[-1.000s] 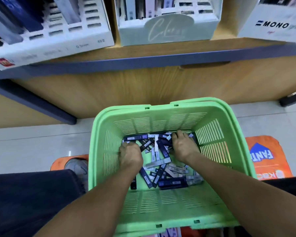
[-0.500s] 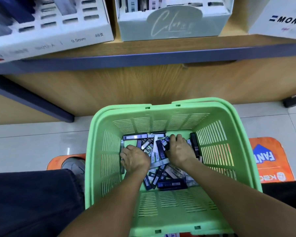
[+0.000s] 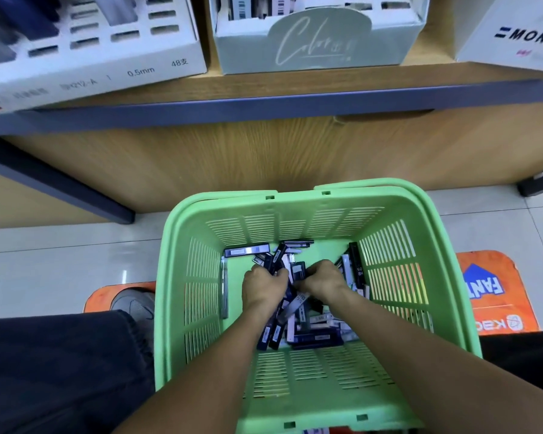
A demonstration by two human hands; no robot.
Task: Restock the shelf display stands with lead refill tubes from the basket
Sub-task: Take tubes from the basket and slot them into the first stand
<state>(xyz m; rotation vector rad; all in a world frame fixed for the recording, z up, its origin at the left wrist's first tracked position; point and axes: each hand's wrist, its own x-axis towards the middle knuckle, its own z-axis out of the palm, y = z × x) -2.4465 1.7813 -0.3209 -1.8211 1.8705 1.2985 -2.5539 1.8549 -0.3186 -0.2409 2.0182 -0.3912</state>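
A pale tiled floor (image 3: 54, 264) runs under a wooden shelf (image 3: 295, 86) with a dark blue front edge. On the shelf stand three display stands: a white stand (image 3: 101, 67) at the left marked 0.5mm, a pale green stand (image 3: 314, 48) in the middle with script lettering, and a white box (image 3: 514, 36) at the right reading MONO. Below, a green basket (image 3: 188, 277) sits in front of the person, with an orange mat (image 3: 496, 292) beside it on the right and a grey shoe (image 3: 135, 305) at the left.

Lead tubes (image 3: 308, 333), dark blue and white, lie heaped on the basket floor, a few leaning at its far and right walls. Both hands are down in the heap, close together. The left hand (image 3: 262, 285) curls its fingers round several tubes. The right hand (image 3: 322, 278) is likewise curled, gripping tubes just beside the left.
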